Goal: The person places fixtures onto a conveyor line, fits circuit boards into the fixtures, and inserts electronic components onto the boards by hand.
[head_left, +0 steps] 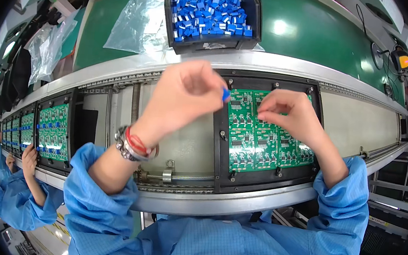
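fingers (211, 99) of the left hand (177, 95) pinch a small blue blocky part (226, 94), its long axis blurred, and toward four o'clock lies the green rectangular circuit board (267, 142), nearer the right hand (291, 112), whose grip i cannot tell.

Smooth, hard-looking plastic for the blue blocks (208, 10); dark plastic with a slight sheen for the bin (168, 13). Clear, crinkled, glossy film for the bag (138, 20). Smooth green tabletop (304, 31), shiny under glare. Dull silver metal along the rail (289, 63). Glossy green board (266, 152), rough with parts; matt black frame (220, 161). Creased, matt blue cloth for the sleeves (104, 169).
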Motion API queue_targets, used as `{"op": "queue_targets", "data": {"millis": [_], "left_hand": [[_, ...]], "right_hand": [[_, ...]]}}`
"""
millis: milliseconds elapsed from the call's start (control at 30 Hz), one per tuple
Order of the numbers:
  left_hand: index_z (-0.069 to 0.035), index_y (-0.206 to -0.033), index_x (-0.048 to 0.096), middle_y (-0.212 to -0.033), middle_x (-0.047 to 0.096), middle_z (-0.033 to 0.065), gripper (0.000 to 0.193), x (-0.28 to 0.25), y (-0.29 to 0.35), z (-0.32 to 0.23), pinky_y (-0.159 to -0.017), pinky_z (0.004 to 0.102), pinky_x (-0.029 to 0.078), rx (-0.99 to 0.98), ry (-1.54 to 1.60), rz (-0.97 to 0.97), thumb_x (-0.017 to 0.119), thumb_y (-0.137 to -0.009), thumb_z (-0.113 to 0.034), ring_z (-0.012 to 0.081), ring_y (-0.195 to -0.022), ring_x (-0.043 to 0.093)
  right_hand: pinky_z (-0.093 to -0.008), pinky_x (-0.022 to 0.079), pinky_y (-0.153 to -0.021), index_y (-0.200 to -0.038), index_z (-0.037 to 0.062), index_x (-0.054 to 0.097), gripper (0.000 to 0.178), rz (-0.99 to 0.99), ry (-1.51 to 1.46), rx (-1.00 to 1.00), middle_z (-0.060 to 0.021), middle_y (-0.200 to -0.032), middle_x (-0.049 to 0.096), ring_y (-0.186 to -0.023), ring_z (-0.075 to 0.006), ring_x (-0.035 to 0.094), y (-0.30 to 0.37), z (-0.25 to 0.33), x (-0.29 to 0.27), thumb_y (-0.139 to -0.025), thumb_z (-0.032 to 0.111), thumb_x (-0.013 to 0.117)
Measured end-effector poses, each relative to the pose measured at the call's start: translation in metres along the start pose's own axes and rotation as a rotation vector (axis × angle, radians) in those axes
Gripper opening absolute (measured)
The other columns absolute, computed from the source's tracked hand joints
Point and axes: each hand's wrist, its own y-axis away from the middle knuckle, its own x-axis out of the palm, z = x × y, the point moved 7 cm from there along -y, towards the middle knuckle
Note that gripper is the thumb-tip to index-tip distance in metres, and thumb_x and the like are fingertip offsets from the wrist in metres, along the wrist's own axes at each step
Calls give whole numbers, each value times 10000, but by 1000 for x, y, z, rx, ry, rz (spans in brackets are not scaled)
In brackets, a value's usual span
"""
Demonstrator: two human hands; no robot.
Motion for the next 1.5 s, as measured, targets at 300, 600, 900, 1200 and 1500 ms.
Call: {"op": "queue_targets", "data": {"millis": [300,600,900,1200,1500], "left_hand": [[4,-948,630,-941,682,104,97,7,30,46,-767,258,499,-346,349,41,627,-854,29,128,-815,627],[10,-1118,651,-1032,693,101,253,11,29,51,-915,288,517,-386,258,104,619,-869,41,163,-987,657],[-9,-996,658,-1024,648,54,205,9,29,55,-889,264,487,-373,253,72,624,-820,91,122,-982,619],[-15,-1027,680,-980,630,33,221,13,26,45,-788,232,485,-235,208,124,617,-831,66,94,-858,602],[55,-1073,653,-1049,660,87,210,20,27,52,-767,239,549,-395,333,115,622,-866,42,148,-856,679]], "right_hand": [[-254,503,-702,-919,-6,624,192,-19,133,-98,-57,-904,622,-763,-116,601,9,0,10,-755,-99,663],[-253,501,-707,-934,27,594,243,-87,206,-156,-36,-884,628,-755,-117,597,14,14,12,-734,-73,690],[-282,490,-673,-935,34,582,245,-57,274,-207,-54,-844,594,-725,-164,586,14,26,15,-735,-75,675],[-283,492,-672,-918,37,572,235,-42,274,-184,-49,-842,588,-717,-162,583,13,24,16,-732,-69,669],[-285,495,-658,-921,35,557,238,-22,292,-171,-53,-843,584,-713,-169,588,11,23,19,-738,-73,663]]}}
